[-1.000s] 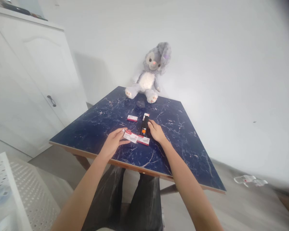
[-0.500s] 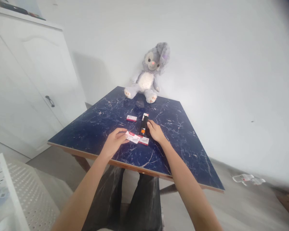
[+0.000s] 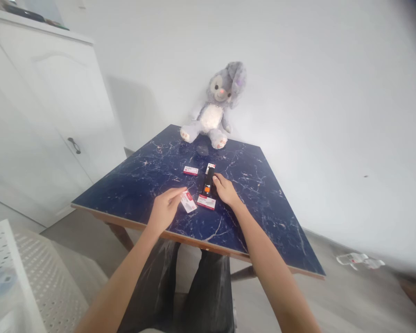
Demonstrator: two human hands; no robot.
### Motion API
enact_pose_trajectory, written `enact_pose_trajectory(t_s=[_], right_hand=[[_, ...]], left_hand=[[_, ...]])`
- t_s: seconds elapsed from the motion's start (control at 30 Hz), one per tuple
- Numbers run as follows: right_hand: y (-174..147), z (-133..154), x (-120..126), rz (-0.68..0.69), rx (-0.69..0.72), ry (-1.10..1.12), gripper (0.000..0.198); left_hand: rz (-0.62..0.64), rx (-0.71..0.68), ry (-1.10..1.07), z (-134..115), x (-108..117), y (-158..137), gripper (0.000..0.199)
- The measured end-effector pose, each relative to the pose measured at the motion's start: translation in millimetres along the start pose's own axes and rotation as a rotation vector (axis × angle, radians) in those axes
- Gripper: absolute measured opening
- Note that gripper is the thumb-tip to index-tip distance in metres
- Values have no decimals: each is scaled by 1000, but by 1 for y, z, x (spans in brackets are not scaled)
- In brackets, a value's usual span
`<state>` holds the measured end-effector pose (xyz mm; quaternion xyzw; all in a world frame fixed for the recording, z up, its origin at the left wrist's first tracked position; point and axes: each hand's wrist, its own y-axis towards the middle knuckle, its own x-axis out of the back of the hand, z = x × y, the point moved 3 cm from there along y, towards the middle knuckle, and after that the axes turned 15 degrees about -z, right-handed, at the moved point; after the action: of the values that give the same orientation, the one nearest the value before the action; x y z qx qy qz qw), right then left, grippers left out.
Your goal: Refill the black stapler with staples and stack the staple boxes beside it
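My left hand (image 3: 168,206) pinches one corner of a small white-and-red staple box (image 3: 188,201), which is tilted with its printed face toward me. My right hand (image 3: 224,188) is closed around the right side of a black stapler (image 3: 210,177) with an orange patch at its near end. Just below the stapler lies a second white-and-red box (image 3: 206,202). A third small box (image 3: 190,170) rests to the upper left of the stapler. Part of another white-and-red piece (image 3: 211,166) shows at the stapler's far end; the rest is hidden.
The dark blue marbled table (image 3: 131,185) stands against a white wall. A grey plush rabbit (image 3: 211,115) sits at its back edge, with a dark roundish thing (image 3: 202,148) before its feet. White cabinets (image 3: 48,111) and a perforated white basket (image 3: 19,273) are on the left.
My left hand has drawn its box left, off the box below the stapler, and turned it more steeply. That lower box now shows whole. My right hand stays at the stapler.
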<state>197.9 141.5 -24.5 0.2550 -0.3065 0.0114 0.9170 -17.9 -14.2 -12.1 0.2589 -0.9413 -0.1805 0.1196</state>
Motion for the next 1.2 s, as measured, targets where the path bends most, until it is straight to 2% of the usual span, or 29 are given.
enact_pose_trajectory(t_s=[0.13, 0.27, 0.33, 0.47, 0.63, 0.67, 0.73, 0.83, 0.97, 1.1, 1.2], right_hand=[[0, 1, 0, 1, 9, -7, 43], [0, 2, 0, 1, 8, -7, 43], [-1, 2, 0, -5, 8, -4, 43], [-1, 2, 0, -8, 8, 3, 44], [0, 0, -1, -2, 4, -6, 44], [0, 0, -1, -3, 2, -12, 44], [0, 0, -1, -5, 6, -21, 44], [0, 2, -1, -10, 23, -10, 43], [0, 5, 0, -19, 39, 17, 41], [-1, 6, 0, -14, 42, 31, 41], [-1, 7, 1, -16, 36, 33, 41]], left_hand=[[18, -191, 125, -6, -5, -16, 31], [189, -349, 272, -7, -17, -31, 34], [237, -405, 329, -9, -20, -32, 37], [228, -432, 344, -11, -19, -28, 39], [84, -295, 380, 2, -14, 4, 34], [103, -290, 417, 5, -16, 14, 34], [227, -335, 496, 12, -26, 37, 30], [382, -474, 582, 20, -47, 66, 23], [440, -641, 558, 30, -71, 82, 24], [490, -638, 451, 36, -78, 88, 25], [418, -622, 440, 27, -71, 88, 26]])
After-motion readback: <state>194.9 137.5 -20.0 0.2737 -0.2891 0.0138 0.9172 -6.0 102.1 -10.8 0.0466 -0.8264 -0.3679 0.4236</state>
